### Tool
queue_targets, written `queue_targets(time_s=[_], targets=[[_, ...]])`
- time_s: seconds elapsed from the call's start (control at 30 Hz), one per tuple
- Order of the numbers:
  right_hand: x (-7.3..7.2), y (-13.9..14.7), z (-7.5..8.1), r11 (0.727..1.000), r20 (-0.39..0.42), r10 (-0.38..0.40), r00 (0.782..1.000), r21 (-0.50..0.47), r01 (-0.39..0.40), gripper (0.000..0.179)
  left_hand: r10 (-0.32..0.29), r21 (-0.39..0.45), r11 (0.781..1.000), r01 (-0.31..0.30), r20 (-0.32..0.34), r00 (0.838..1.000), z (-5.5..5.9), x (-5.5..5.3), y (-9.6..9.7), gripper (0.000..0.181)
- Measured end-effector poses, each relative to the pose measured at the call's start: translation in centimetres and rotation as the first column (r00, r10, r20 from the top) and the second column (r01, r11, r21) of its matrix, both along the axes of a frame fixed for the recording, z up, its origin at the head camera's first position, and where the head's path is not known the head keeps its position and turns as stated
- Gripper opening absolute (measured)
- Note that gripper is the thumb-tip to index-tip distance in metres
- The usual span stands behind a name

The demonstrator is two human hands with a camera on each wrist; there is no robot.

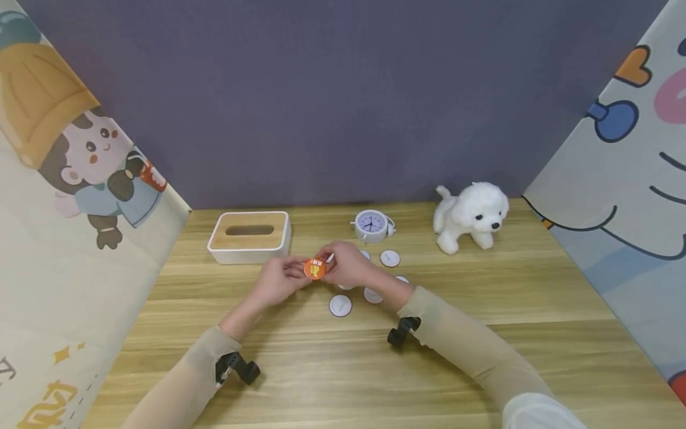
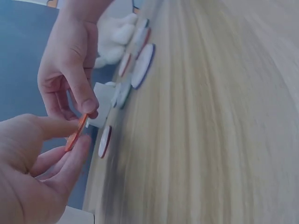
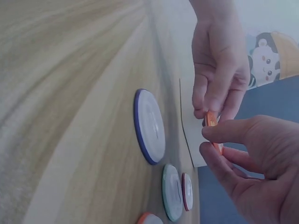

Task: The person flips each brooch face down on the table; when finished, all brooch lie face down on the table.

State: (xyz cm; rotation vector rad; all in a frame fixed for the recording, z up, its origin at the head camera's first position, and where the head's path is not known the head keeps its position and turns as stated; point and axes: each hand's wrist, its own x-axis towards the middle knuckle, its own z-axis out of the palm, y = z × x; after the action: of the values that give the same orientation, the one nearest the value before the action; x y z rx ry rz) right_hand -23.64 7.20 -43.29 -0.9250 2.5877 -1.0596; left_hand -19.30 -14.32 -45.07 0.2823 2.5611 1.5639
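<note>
Above the wooden table, both hands pinch a round orange pin badge (image 1: 314,269) with a yellow picture and white lettering on its face. My left hand (image 1: 278,280) holds its left edge between thumb and fingers, and my right hand (image 1: 347,265) grips the opposite edge. In the left wrist view the badge (image 2: 77,133) is seen nearly edge-on between the fingertips. Several more badges lie white back up under and around the right hand. Among them are a blue-rimmed badge (image 3: 150,126) and a green-rimmed badge (image 3: 173,192); the right hand and forearm partly cover some in the head view.
A white tissue box (image 1: 249,237) with a wooden lid stands behind the left hand. Behind the badges is a small alarm clock (image 1: 371,226). A white plush dog (image 1: 471,217) stands at the back right. A dark panel (image 1: 343,107) rises behind the table.
</note>
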Motion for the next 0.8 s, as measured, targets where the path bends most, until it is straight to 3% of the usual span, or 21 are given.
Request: queue_targets(time_s=[0.1,0.23,0.33,0.47,0.67,0.8], targets=[[-0.1,0.2,0.2,1.000,-0.002,-0.011,1.000,-0.024,0.011,0.038,0.035,0.114,0.993,-0.042,0.062,0.997,0.3,0.0,0.1,0.042],[-0.3,0.3,0.5,0.999,-0.021,-0.016,1.000,-0.040,0.015,0.039,0.068,0.272,0.956,-0.107,0.151,0.986,0.6,-0.2,0.3,0.042],[-0.4,0.5,0.6,0.998,-0.033,-0.011,0.999,-0.061,0.009,0.039,0.077,0.332,0.934,-0.135,0.183,0.980,0.8,-0.2,0.4,0.043],[-0.2,0.6,0.5,0.993,-0.022,-0.017,1.000,-0.121,0.014,0.039,0.103,0.336,0.930,-0.152,0.158,0.982,1.1,-0.1,0.5,0.041],[-0.1,0.6,0.3,0.967,0.037,-0.082,0.996,-0.238,0.089,0.027,0.146,0.250,0.956,-0.153,0.045,0.988,1.2,-0.1,0.5,0.034],[-0.1,0.7,0.3,0.954,0.034,-0.103,0.994,-0.279,0.108,0.018,0.149,0.258,0.955,-0.148,0.016,0.989,1.3,0.0,0.6,0.032]])
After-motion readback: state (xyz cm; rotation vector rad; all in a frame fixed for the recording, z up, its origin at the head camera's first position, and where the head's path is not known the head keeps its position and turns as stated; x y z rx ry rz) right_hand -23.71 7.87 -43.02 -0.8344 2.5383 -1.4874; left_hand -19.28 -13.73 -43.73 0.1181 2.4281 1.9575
